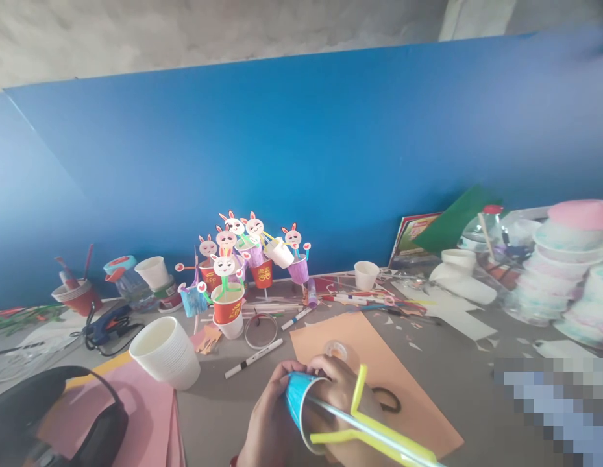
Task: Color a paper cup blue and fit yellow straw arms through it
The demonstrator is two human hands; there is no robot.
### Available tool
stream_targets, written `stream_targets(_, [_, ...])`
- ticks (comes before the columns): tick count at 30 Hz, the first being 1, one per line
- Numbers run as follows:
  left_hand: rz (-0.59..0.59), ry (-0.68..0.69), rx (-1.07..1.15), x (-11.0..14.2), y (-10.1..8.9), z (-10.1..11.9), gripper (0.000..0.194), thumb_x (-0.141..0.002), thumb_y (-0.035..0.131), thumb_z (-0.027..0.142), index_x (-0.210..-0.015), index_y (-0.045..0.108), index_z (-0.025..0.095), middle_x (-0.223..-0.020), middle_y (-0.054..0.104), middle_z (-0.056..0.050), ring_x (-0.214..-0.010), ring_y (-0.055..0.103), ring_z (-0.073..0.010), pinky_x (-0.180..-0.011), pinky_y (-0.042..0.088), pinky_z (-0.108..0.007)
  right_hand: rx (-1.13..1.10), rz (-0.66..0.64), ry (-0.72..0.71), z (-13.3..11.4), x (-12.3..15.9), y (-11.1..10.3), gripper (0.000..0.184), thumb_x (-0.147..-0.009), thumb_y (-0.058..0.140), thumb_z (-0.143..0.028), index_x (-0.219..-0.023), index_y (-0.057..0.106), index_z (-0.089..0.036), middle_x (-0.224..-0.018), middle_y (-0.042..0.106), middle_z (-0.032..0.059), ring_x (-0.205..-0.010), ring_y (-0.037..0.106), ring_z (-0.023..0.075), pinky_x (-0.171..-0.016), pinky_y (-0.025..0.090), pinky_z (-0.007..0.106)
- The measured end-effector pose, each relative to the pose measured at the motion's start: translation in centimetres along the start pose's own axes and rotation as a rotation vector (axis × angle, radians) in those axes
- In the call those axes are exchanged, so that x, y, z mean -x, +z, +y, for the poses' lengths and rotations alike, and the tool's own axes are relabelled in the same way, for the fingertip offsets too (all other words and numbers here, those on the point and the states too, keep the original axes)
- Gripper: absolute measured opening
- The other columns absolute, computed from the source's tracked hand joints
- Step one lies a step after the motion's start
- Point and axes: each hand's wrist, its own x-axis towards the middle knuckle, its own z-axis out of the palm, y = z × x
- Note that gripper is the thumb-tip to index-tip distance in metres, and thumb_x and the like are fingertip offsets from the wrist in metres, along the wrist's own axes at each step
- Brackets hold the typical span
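A small blue-coloured paper cup point(295, 399) lies tilted in my hands, its open mouth turned to the right. My left hand point(262, 425) is wrapped round the outside of the cup. With its fingers bent at the mouth and partly inside, my right hand point(347, 395) grips the cup; those fingertips are partly hidden. A pale stick or straw point(374, 425) runs out of the mouth toward the lower right. Yellow bendy straws point(396, 447) extend past my right hand, with bent ends near the cup. Beneath my hands is an orange paper sheet point(418, 415).
Stacked white cups point(167, 353) stand left, beside pink paper point(150, 421). Several rabbit-faced cup figures point(228, 266) stand behind. A marker point(253, 359), tape roll point(336, 351) and dark ring point(387, 399) lie nearby. Decorated stacks point(549, 279) fill the right side.
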Motion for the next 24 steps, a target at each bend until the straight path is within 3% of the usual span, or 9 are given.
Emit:
stream_targets(3, [0.016, -0.011, 0.061, -0.2, -0.2, 0.2, 0.015, -0.083, 0.070, 0.033, -0.088, 0.072, 0.019, -0.077, 0.069, -0.001, -0.088, 0.064, -0.0233, -0.088, 0.042, -0.032, -0.080, -0.018, -0.070, 0.2, -0.2, -0.5, 0.018, -0.079, 0.063, -0.023, -0.095, 0.069, -0.030, -0.090, 0.072, 0.0016, -0.074, 0.071, 0.0186, -0.058, 0.053, 0.023])
stream_targets(6, [0.017, -0.018, 0.100, -0.4, -0.4, 0.4, 0.013, -0.085, 0.067, 0.031, -0.087, 0.072, 0.019, -0.075, 0.067, -0.001, -0.088, 0.063, -0.0235, -0.091, 0.041, -0.034, -0.138, -0.034, -0.183, -0.3, -0.4, -1.5, 0.023, -0.080, 0.061, -0.027, -0.102, 0.067, -0.028, -0.112, 0.067, 0.0059, -0.095, 0.068, 0.0226, -0.069, 0.057, 0.028])
stream_targets(9, [-0.002, -0.035, 0.133, -0.4, -0.5, 0.4, 0.013, -0.085, 0.064, 0.030, -0.087, 0.071, 0.019, -0.080, 0.068, -0.002, -0.087, 0.062, -0.0227, -0.091, 0.041, -0.034, -0.146, -0.029, -0.128, -1.0, -0.5, -2.4, 0.006, -0.090, 0.056, -0.031, -0.090, 0.060, -0.026, -0.100, 0.064, 0.0042, -0.079, 0.064, 0.0186, -0.061, 0.054, 0.026])
stream_targets(11, [-0.020, -0.044, 0.144, -0.4, -0.5, 0.3, 0.013, -0.085, 0.063, 0.029, -0.086, 0.071, 0.019, -0.082, 0.068, -0.002, -0.083, 0.061, -0.0217, -0.089, 0.042, -0.034, -0.156, -0.055, -0.065, -1.1, -0.5, -2.6, 0.011, -0.092, 0.056, -0.033, -0.085, 0.055, -0.025, -0.095, 0.062, 0.0024, -0.070, 0.061, 0.0165, -0.056, 0.052, 0.025])
stream_targets(16, [-0.001, -0.008, 0.155, -0.5, -0.7, 0.3, 0.016, -0.087, 0.057, 0.024, -0.083, 0.071, 0.018, -0.077, 0.066, -0.002, -0.075, 0.057, -0.0186, -0.085, 0.042, -0.032, -0.267, -0.061, -0.054, -0.9, 0.1, -1.4, 0.014, -0.083, 0.066, -0.035, -0.092, 0.059, -0.027, -0.107, 0.062, 0.0052, -0.088, 0.067, 0.0212, -0.057, 0.053, 0.023])
stream_targets(20, [0.071, 0.023, 0.221, -0.6, -0.7, 0.6, 0.011, -0.082, 0.061, 0.022, -0.081, 0.071, 0.019, -0.078, 0.067, -0.003, -0.078, 0.058, -0.0208, -0.088, 0.043, -0.035, -0.373, -0.043, -0.018, -1.0, 0.4, -0.4, 0.038, -0.079, 0.067, -0.037, -0.114, 0.057, -0.028, -0.126, 0.059, 0.0098, -0.102, 0.066, 0.0257, -0.065, 0.058, 0.027])
stream_targets(24, [0.138, 0.026, 0.240, -0.7, -0.8, 0.8, 0.009, -0.080, 0.065, 0.024, -0.082, 0.072, 0.019, -0.080, 0.068, -0.003, -0.079, 0.060, -0.0217, -0.085, 0.044, -0.036, -0.537, 0.059, 0.007, -1.3, 0.0, -0.8, 0.029, -0.086, 0.066, -0.046, -0.107, 0.059, -0.026, -0.109, 0.063, 0.0090, -0.089, 0.067, 0.0243, -0.063, 0.057, 0.028])
